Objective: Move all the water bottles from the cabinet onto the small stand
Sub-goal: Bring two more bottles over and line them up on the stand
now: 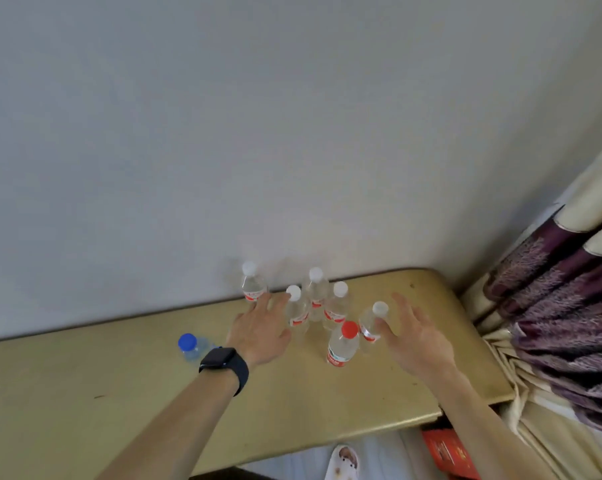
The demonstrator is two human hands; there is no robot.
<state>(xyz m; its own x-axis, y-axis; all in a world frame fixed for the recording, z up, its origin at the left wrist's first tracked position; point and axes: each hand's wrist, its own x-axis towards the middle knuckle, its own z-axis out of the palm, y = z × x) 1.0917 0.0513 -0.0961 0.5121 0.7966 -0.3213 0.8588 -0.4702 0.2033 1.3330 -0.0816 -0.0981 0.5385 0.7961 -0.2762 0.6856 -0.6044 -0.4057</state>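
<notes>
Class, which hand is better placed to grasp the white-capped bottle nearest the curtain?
Right. The right hand has fingers beside the white-capped bottle; the left hand is farther away, to its left.

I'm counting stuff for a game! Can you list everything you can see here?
white-capped bottles: five, clear, clustered on cabinet top
red-capped bottle: one, clear, front of cluster
blue-capped bottle: one, clear, left of the watch
cabinet top: one, yellowish, against wall
wall: one, pale grey, behind cabinet
curtain: one, purple and cream, right
box: one, red, under cabinet edge
slipper: one, white, below cabinet edge
watch: one, black, left wrist
left hand: one, open, reaching into cluster
right hand: one, open, right of cluster
</notes>
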